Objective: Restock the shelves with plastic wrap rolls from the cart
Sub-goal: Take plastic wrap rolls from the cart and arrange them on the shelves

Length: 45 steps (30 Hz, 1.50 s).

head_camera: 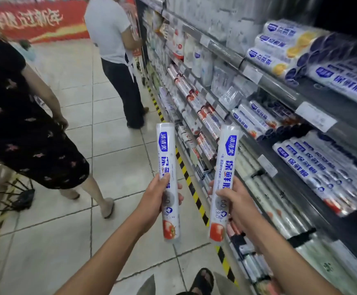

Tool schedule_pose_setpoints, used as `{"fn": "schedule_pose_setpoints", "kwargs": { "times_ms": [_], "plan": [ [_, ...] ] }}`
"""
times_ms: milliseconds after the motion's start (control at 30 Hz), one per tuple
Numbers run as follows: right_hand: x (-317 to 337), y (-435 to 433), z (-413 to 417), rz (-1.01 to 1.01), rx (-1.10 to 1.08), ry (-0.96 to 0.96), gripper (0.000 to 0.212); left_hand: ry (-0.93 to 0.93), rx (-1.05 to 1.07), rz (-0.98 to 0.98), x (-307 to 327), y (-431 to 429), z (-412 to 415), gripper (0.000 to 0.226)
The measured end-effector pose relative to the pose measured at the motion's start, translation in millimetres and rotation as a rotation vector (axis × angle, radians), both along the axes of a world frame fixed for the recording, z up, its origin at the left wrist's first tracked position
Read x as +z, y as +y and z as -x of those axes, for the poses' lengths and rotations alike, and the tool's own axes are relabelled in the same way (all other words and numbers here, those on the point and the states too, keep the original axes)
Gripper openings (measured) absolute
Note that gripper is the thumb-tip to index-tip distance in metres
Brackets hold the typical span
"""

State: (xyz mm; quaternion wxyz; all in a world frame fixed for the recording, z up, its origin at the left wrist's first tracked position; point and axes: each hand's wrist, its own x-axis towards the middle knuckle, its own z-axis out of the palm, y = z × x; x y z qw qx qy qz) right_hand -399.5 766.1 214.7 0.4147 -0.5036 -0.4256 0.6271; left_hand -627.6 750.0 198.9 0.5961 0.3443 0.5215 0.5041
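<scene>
left grip (157, 199) is wrapped round the lower half of one plastic wrap roll (166, 154), thumb on the front, roll upright w/ the tomato end down. right grip (234, 206) holds a second roll (227, 158) the same way, tipped slightly twd the shelves (279, 87). both rolls are in the air over the aisle floor (66, 241), just left of the shelf fronts, apart from each other, not yet shelved.

handling, my guess: light, stiff tubes, so no sag when held near one end. the sleeve looks glossy, prob slick, so a full wrap nearer mid-length beats a fingertip pinch. ends could dent if knocked.

matching stock (313, 167) lies stacked on its side on a mid shelf at right. that's likely the slot, so each roll needs laying flat to go in.

two other ppl are in the aisle, one in a dark print dress (24, 124), one in a white top (109, 35). a dark wire frame (22, 196) lower left may be the cart, too blurry to tell.
</scene>
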Motion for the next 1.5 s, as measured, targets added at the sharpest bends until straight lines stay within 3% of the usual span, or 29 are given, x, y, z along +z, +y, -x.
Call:
{"fn": "schedule_pose_setpoints", "kwargs": {
  "times_ms": [433,533,667,867,1000,1133,1300,1500],
  "plan": [
    [15,153,-13,0.014,-0.016,-0.059,0.046,-0.003,-0.066,-0.025,24,176,-34,0.056],
    [18,175,-23,0.02,-0.098,-0.101,0.043,-0.028,-0.167,-0.021,22,223,-47,0.05],
    [28,197,-34,0.036,-0.26,-0.139,0.062,-0.046,-0.369,-0.038,26,281,-69,0.052],
    [49,213,-39,0.031,-0.532,-0.228,0.052,-0.069,-0.674,-0.07,41,348,-100,0.06],
    [73,205,-40,0.012,-0.634,-0.357,0.043,-0.094,-0.798,-0.055,48,370,-124,0.073],
    [111,191,-56,-0.053,-0.708,-0.527,0.043,-0.15,-0.855,-0.08,62,378,-151,0.036],
    [178,177,-94,-0.141,-0.726,-0.765,0.054,-0.207,-0.898,-0.076,79,380,-171,0.039],
    [232,177,-154,-0.088,-0.694,-1.194,0.048,-0.308,-0.95,-0.055,92,379,-175,0.024]
  ]
}}
